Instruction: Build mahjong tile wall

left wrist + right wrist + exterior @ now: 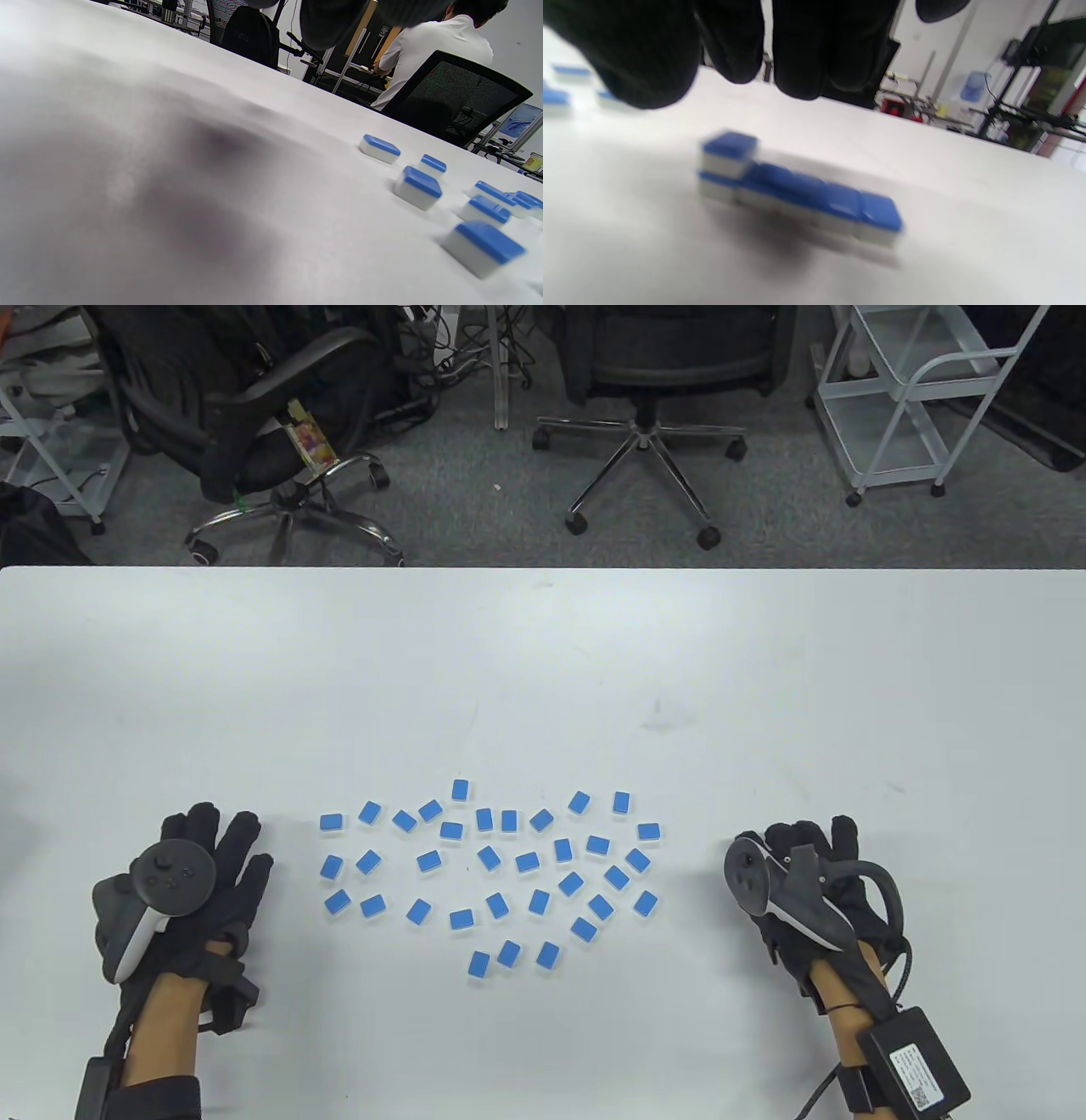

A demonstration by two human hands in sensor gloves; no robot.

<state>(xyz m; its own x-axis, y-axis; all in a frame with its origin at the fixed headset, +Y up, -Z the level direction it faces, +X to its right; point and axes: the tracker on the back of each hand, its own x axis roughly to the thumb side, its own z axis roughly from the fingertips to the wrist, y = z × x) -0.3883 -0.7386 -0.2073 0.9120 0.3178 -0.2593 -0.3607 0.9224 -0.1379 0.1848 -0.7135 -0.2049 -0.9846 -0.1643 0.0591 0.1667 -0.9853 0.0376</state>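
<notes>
Blue-backed mahjong tiles point(488, 858) lay scattered flat on the white table point(543, 661); left hand point(182, 891) and right hand point(797, 891) rested beside them, fingers point(242, 836) relaxed, holding nothing.

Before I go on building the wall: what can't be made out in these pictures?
- Tile faces: table view, all tiles lie blue back up.
- Stacked row of tiles: right wrist view, blurred, count unclear; absent from the table view, perhaps under the right hand.
- Left hand: left wrist view, top edge cuts off all but dark fingertips.

black sensor gloves point(225, 882), strapped trackers point(170, 878)
</notes>
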